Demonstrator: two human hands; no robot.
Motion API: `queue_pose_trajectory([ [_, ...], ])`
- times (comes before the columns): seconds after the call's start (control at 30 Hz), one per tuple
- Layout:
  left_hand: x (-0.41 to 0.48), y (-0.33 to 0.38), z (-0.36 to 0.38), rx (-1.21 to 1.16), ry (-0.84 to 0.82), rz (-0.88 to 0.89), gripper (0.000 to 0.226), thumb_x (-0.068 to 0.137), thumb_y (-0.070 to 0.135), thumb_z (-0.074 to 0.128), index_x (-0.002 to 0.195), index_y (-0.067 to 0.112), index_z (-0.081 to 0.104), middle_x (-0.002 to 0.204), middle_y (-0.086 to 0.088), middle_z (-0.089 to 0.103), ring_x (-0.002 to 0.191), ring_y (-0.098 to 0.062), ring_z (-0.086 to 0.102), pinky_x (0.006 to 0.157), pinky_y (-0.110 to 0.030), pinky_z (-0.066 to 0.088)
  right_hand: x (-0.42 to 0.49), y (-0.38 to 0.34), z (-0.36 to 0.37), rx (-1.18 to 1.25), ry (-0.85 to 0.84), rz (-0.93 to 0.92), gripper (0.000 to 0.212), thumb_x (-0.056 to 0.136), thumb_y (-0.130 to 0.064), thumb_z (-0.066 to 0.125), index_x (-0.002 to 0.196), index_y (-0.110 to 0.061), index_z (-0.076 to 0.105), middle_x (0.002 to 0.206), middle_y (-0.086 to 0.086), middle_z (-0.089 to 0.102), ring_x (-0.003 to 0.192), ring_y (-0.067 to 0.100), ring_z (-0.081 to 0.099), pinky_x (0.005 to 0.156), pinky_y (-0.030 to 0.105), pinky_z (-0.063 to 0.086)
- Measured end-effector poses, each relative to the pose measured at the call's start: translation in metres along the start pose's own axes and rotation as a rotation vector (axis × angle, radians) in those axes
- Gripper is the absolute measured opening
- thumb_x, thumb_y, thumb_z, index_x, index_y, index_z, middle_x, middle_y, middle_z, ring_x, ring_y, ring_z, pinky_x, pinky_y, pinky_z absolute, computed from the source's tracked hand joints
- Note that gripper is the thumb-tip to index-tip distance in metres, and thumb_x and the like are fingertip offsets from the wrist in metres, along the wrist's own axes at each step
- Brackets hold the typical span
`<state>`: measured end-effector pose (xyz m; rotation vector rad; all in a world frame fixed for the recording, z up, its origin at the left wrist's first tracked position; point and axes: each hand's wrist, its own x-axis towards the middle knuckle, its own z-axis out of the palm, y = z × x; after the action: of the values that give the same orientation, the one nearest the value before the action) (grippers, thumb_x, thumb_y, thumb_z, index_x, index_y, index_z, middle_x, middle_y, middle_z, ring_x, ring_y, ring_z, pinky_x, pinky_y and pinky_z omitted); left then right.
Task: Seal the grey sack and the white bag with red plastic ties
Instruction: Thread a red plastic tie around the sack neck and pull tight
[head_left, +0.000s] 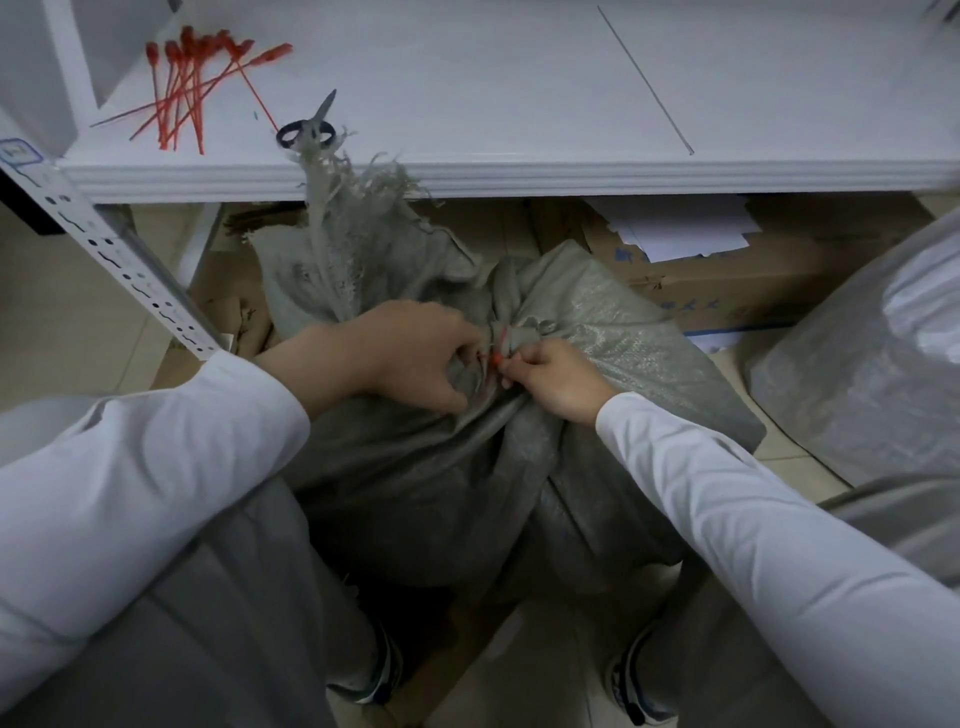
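1. Both hands meet at the gathered neck of the grey sack (441, 493). The left hand (415, 358) has its fingers curled round the bunched fabric. The right hand (550, 376) pinches a red tie (496, 356) between thumb and fingertips, hard against the neck.
2. Only a small bit of the red tie shows between the two hands, so I cannot tell whether it is locked.
3. The grey sack stands full on the tiled floor (78, 312) between the person's knees. Its loose, frayed top sticks up as far as the front edge of the shelf (519, 78).
4. White sleeves cover both forearms down to the wrists. Grey trousers and two dark shoes with white trim show below the sack.
5. The white bag (857, 374), pale and woven, stands on the floor at the right, just beside the sack. I cannot tell whether the two touch.
6. On the white shelf behind the sack, a loose heap of spare red ties (187, 88) lies at the left end. Black-handled scissors (307, 127) lie near the front edge, with frayed strands of the sack crossing in front of their handles.
7. Under the shelf sits a cardboard box (727, 283) with blue print, and white papers (675, 228) lie in its open top.
8. A perforated metal upright (119, 254) slants down at the left.
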<state>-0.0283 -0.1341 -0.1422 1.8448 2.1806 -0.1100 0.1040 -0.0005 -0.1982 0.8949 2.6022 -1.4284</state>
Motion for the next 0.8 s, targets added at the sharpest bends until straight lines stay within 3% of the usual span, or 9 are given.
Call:
queue_pose_trajectory([
  [0.1,0.004,0.000,0.010,-0.098,0.003,-0.058,0.035,0.075,0.060,0.051,0.083,0.027,0.058,0.088,0.006,0.062,0.081,-0.017,0.060,0.071,-0.037,0.052,-0.005,0.000,0.006,0.021,-0.033,-0.036,0.029,0.097,-0.014,0.052,0.073,-0.011,0.067,0.053,-0.010,0.052,0.053,0.000,0.046,0.055,0.016,0.031],
  [0.2,0.013,0.005,0.021,-0.140,0.083,-0.119,0.041,0.083,0.064,0.045,0.078,0.024,0.057,0.080,0.004,0.060,0.074,-0.017,0.057,0.066,-0.035,0.049,-0.007,0.003,0.009,0.075,-0.013,0.000,0.026,0.096,-0.014,0.055,0.076,-0.011,0.071,0.039,-0.017,0.050,0.043,-0.005,0.046,0.050,0.012,0.032],
  [0.33,0.022,0.009,0.030,-0.211,0.174,-0.170,0.036,0.092,0.048,0.050,0.065,0.025,0.047,0.067,0.006,0.054,0.066,-0.015,0.052,0.060,-0.032,0.041,-0.007,0.003,0.010,0.207,-0.012,0.096,0.035,0.093,-0.011,0.058,0.059,-0.018,0.064,0.032,-0.011,0.044,0.037,0.003,0.038,0.048,0.021,0.030],
  [0.47,0.025,0.013,0.033,-0.226,0.182,-0.166,0.029,0.092,0.035,0.052,0.066,0.023,0.048,0.066,0.004,0.054,0.065,-0.017,0.053,0.058,-0.031,0.033,-0.010,0.000,0.012,0.245,-0.044,0.168,0.032,0.093,-0.012,0.056,0.061,-0.009,0.060,0.029,-0.008,0.037,0.027,0.004,0.031,0.037,0.020,0.025],
  [0.63,0.026,0.017,0.032,-0.263,0.184,-0.147,0.029,0.089,0.027,0.055,0.063,0.022,0.044,0.063,0.006,0.052,0.063,-0.017,0.054,0.056,-0.032,0.039,-0.009,0.006,0.019,0.275,-0.034,0.196,0.042,0.087,-0.019,0.059,0.047,-0.022,0.044,0.048,-0.002,0.038,0.041,0.010,0.032,0.046,0.028,0.023],
  [0.8,0.029,0.013,0.033,-0.338,0.184,-0.177,0.029,0.091,0.030,0.057,0.063,0.028,0.049,0.065,0.007,0.056,0.065,-0.013,0.055,0.060,-0.030,0.042,-0.008,0.002,0.019,0.272,0.022,0.122,0.044,0.086,-0.013,0.059,0.046,-0.020,0.041,0.049,-0.001,0.035,0.046,0.011,0.031,0.055,0.032,0.025],
])
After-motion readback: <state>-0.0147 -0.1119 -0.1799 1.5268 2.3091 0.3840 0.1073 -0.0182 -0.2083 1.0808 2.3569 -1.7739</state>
